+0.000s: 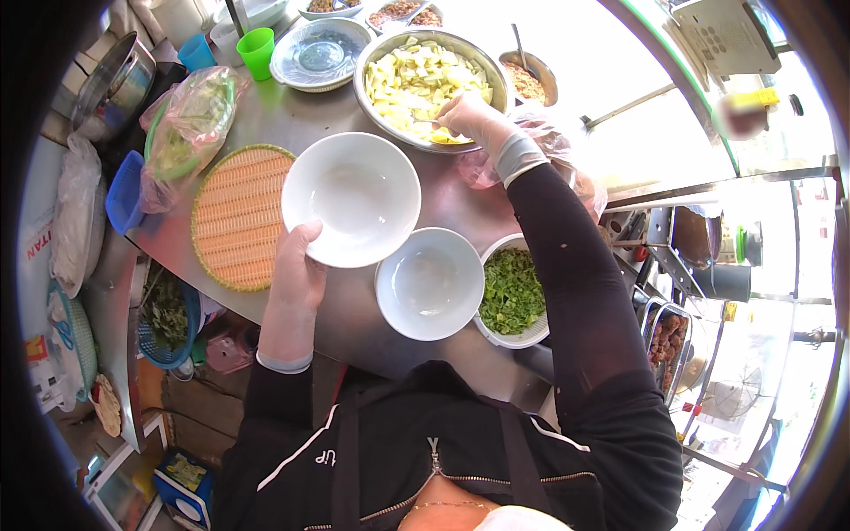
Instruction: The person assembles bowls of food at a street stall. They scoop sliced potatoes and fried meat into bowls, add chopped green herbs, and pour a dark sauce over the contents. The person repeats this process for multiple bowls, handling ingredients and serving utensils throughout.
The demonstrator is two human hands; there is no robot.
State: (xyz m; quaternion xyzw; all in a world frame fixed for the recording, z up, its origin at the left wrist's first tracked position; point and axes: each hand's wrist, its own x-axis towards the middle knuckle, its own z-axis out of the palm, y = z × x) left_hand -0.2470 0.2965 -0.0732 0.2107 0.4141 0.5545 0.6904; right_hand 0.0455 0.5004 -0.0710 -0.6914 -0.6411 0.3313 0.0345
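Observation:
My left hand [299,270], in a thin see-through glove, grips the rim of an empty white bowl [350,199] with its thumb over the edge. My right hand [478,122], gloved too, is closed round the handle of a metal spoon [427,122]. The spoon reaches into a large metal bowl [358,84] filled with pale yellow-green chopped pieces [425,75]. Below the held bowl, a second empty white bowl [429,283] rests on the counter. Beside it stands a white basket of chopped green herbs [511,296], partly covered by my right arm.
A round woven tray [237,217] lies on the metal counter at left, near a plastic bag of greens [190,128]. Behind are a green cup [257,53], wrapped plates [320,55] and a bowl of crumbly brown food [524,84] with a spoon. Pink bags [540,142] sit under my right forearm.

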